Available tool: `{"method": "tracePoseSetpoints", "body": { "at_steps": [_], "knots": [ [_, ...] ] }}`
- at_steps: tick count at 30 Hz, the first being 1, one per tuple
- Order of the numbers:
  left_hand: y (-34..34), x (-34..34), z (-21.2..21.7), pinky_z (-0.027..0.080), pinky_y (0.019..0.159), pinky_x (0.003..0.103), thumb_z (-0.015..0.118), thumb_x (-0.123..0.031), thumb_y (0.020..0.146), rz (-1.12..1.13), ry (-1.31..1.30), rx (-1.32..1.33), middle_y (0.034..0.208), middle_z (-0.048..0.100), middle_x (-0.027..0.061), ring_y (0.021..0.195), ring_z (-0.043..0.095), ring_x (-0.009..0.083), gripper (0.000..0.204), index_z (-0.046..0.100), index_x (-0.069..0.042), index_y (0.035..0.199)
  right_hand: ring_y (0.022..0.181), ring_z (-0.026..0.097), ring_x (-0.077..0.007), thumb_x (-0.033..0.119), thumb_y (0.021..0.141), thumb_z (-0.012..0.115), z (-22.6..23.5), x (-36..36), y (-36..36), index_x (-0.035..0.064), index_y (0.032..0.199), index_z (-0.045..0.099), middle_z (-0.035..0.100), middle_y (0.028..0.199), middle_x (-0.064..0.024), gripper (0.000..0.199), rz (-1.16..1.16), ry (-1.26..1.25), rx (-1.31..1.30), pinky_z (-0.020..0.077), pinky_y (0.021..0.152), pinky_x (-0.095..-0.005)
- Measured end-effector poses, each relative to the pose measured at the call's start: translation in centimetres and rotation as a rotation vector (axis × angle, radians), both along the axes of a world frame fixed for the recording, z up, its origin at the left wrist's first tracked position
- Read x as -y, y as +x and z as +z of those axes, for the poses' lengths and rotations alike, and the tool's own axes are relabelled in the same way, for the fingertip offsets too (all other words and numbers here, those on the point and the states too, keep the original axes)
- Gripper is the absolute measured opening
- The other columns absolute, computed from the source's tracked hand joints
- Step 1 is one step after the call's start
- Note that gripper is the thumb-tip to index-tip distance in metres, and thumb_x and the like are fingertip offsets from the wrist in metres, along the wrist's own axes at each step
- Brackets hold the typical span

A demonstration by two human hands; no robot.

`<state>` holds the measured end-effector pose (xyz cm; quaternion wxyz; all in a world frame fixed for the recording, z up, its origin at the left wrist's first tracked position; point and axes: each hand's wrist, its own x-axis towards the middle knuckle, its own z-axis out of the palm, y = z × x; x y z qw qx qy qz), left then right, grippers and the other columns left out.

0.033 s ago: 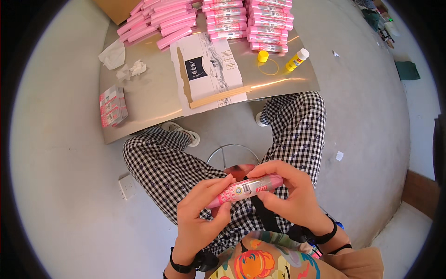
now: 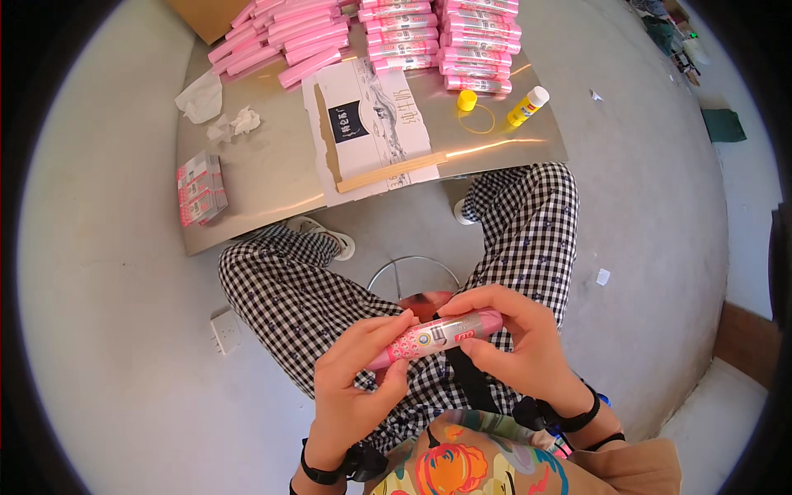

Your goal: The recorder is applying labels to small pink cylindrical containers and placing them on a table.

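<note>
Above my lap I hold a pink roll (image 2: 437,332) with a printed pink, white and silver label around it. It lies sideways, its right end a little higher. My left hand (image 2: 355,367) is closed on the left end, thumb below and fingers above. My right hand (image 2: 516,338) grips the right end the same way, its thumb on the label's lower edge. On the table beyond lie a stack of unlabelled pink rolls (image 2: 301,37) and two columns of labelled pink rolls (image 2: 402,41).
The metal table (image 2: 264,177) bears a printed cardboard sheet (image 2: 375,107) with a wooden strip (image 2: 392,172), a yellow glue stick (image 2: 526,107), its yellow cap (image 2: 467,100), a bundle of labels (image 2: 200,190) and crumpled tissue (image 2: 245,120). A cardboard box (image 2: 202,16) stands far left.
The roll has turned slightly about its long axis, so more of the label's red patch shows. My right thumb has shifted slightly; my left hand looks the same.
</note>
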<state>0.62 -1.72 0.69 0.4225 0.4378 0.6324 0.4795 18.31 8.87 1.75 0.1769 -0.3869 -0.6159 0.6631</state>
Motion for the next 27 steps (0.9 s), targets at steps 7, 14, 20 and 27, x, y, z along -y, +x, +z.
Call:
{"method": "tracePoseSetpoints", "body": {
  "at_steps": [7, 14, 20, 27],
  "knots": [
    [-0.8, -0.2, 0.5, 0.048, 0.054, 0.02, 0.044, -0.003, 0.083, -0.037, -0.112, 0.271, 0.108, 0.062, 0.0156, 0.069, 0.059, 0.0111, 0.042, 0.055, 0.003, 0.123, 0.1, 0.059, -0.0152, -0.001, 0.077, 0.053, -0.1, -1.3, 1.0, 0.0016, 0.12, 0.056, 0.061, 0.11, -0.0078, 0.043, 0.107, -0.159, -0.068, 0.0458, 0.087, -0.0285],
    [-2.2, -1.9, 0.9, 0.054, 0.061, 0.025, 0.046, -0.015, 0.096, -0.025, -0.259, 0.888, 0.107, 0.061, 0.0164, 0.076, 0.064, 0.0163, 0.047, 0.033, 0.0, 0.139, 0.096, 0.056, -0.0114, 0.006, 0.083, 0.066, -0.7, -3.6, 0.3, -0.0002, 0.121, 0.051, 0.055, 0.111, -0.0071, 0.04, 0.056, -0.297, -0.258, 0.0479, 0.082, -0.0255],
    [-0.2, -4.5, 0.7, 0.055, 0.059, 0.028, 0.063, -0.014, 0.086, 0.155, -0.142, 0.483, 0.091, 0.065, 0.0141, 0.072, 0.066, 0.0203, 0.043, 0.05, 0.007, 0.121, 0.077, 0.053, -0.0075, 0.007, 0.078, 0.073, -1.6, -6.3, -0.3, 0.0004, 0.122, 0.05, 0.058, 0.103, -0.0057, 0.05, -0.084, -0.494, -0.407, 0.0481, 0.064, -0.0208],
    [-0.4, -8.0, 0.1, 0.054, 0.068, 0.027, 0.06, -0.015, 0.09, 0.027, -0.248, 0.826, 0.097, 0.065, 0.0152, 0.083, 0.065, 0.0191, 0.035, 0.055, 0.007, 0.117, 0.073, 0.055, -0.0073, 0.002, 0.081, 0.068, -3.6, -9.5, -2.6, -0.0006, 0.119, 0.055, 0.063, 0.102, -0.0066, 0.04, -0.108, -0.635, -0.585, 0.0448, 0.058, -0.022]
  ]
}}
